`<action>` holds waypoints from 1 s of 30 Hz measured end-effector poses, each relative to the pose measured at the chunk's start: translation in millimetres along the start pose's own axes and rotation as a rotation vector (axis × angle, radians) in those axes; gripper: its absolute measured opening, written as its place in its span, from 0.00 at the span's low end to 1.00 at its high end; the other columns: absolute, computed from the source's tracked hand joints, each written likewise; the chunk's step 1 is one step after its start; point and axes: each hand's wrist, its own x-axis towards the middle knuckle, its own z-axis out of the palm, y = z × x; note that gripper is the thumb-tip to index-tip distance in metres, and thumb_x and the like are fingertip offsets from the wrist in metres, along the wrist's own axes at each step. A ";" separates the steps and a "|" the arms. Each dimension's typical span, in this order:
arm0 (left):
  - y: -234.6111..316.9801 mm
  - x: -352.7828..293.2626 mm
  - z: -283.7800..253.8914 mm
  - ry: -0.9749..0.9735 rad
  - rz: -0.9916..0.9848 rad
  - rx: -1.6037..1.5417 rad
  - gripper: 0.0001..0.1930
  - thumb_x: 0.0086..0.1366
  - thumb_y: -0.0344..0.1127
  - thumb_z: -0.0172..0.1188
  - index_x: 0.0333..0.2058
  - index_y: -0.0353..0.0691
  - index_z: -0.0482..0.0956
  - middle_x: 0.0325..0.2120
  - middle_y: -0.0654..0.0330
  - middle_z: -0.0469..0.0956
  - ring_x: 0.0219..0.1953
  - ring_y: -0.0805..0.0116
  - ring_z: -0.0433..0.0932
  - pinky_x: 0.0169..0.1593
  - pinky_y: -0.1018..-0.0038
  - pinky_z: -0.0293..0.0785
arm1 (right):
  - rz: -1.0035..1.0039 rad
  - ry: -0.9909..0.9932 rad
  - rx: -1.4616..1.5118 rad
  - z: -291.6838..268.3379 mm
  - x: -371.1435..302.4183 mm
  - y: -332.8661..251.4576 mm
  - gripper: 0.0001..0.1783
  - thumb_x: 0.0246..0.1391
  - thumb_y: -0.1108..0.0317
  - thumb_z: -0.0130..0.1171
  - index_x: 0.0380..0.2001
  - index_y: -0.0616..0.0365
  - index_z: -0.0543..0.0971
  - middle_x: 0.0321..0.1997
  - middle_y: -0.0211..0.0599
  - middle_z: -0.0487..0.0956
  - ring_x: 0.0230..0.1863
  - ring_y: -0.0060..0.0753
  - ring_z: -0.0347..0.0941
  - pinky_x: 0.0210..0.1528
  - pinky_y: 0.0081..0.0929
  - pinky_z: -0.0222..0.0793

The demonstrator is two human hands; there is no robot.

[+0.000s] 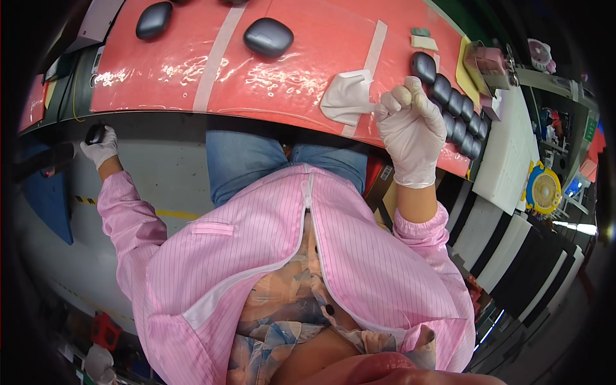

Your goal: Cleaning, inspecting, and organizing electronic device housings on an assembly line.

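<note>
Out at the far left, beyond the table's edge, my gloved left hand [101, 149] is closed round a small dark rounded case [95, 133]. My gloved right hand [410, 131] is raised over the right part of the red-covered table [308, 83], its fingers curled together. A white cloth [345, 101] lies on the table edge, and one corner of it runs into those fingers. Just beyond the right hand stand rows of similar dark cases [454, 102]. Two more glossy cases, one at the middle [268, 37] and one at the left [154, 20], rest on the red cover.
Pale tape strips [218, 58] cross the red cover. At the right are a yellow sheet [471, 70], a clear holder with pink contents [487, 61], white foam blocks [507, 147] and a yellow fan [543, 190]. A dark machine part [54, 159] sits close to my left hand.
</note>
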 end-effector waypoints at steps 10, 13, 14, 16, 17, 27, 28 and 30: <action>-13.1 -23.7 13.0 -0.001 -0.020 -0.027 0.30 0.62 0.62 0.43 0.45 0.39 0.71 0.39 0.51 0.76 0.40 0.51 0.74 0.39 0.58 0.69 | 0.062 0.091 0.142 1.5 -11.4 4.4 0.08 0.58 0.69 0.52 0.40 0.56 0.69 0.28 0.28 0.65 0.33 0.28 0.62 0.44 0.30 0.61; -3.5 -24.8 15.0 -0.040 -0.046 -0.089 0.30 0.62 0.63 0.43 0.44 0.39 0.71 0.39 0.51 0.76 0.40 0.50 0.74 0.38 0.58 0.69 | 0.093 0.096 0.200 1.0 -10.0 4.5 0.11 0.59 0.67 0.52 0.43 0.57 0.70 0.27 0.28 0.66 0.32 0.27 0.62 0.43 0.30 0.61; -6.8 -30.4 17.4 -0.039 -0.041 -0.091 0.30 0.62 0.63 0.43 0.44 0.39 0.71 0.39 0.51 0.76 0.40 0.50 0.74 0.38 0.58 0.69 | 0.031 0.101 0.035 1.5 -9.5 3.6 0.12 0.59 0.67 0.53 0.44 0.58 0.71 0.29 0.29 0.70 0.33 0.27 0.64 0.43 0.29 0.63; -20.6 -53.0 20.9 -0.036 -0.064 -0.038 0.31 0.62 0.63 0.43 0.44 0.39 0.71 0.39 0.51 0.76 0.40 0.50 0.74 0.37 0.59 0.68 | -0.097 0.168 -0.476 2.4 -8.5 0.7 0.13 0.58 0.66 0.54 0.44 0.61 0.73 0.35 0.34 0.75 0.38 0.28 0.70 0.46 0.28 0.66; -15.0 -60.5 11.0 -0.085 -0.064 -0.049 0.30 0.62 0.63 0.43 0.44 0.39 0.72 0.38 0.51 0.76 0.39 0.51 0.74 0.36 0.59 0.68 | -0.163 0.210 -0.810 8.0 -6.0 0.3 0.13 0.58 0.67 0.56 0.44 0.62 0.73 0.39 0.37 0.78 0.42 0.29 0.73 0.48 0.28 0.68; -48.3 -343.3 43.6 -0.518 -0.416 -0.081 0.33 0.67 0.60 0.44 0.56 0.34 0.67 0.34 0.56 0.75 0.33 0.65 0.75 0.25 0.78 0.68 | -0.491 -0.319 -2.397 1.0 0.7 16.0 0.19 0.43 0.72 0.63 0.43 0.52 0.77 0.46 0.41 0.77 0.47 0.49 0.73 0.57 0.45 0.63; -49.3 -361.5 54.1 -0.556 -0.415 -0.071 0.34 0.67 0.60 0.44 0.56 0.34 0.67 0.34 0.56 0.75 0.32 0.65 0.75 0.25 0.78 0.68 | -0.405 -0.357 -2.382 -3.1 -0.8 10.3 0.17 0.43 0.73 0.62 0.41 0.51 0.78 0.42 0.38 0.78 0.42 0.45 0.75 0.54 0.43 0.66; -54.8 -390.2 73.9 -0.646 -0.421 -0.035 0.34 0.67 0.61 0.43 0.55 0.33 0.67 0.34 0.55 0.75 0.31 0.64 0.75 0.25 0.77 0.68 | -0.381 -0.349 -2.267 -10.8 -0.6 -0.9 0.16 0.44 0.74 0.61 0.39 0.51 0.79 0.37 0.36 0.78 0.39 0.44 0.74 0.49 0.41 0.68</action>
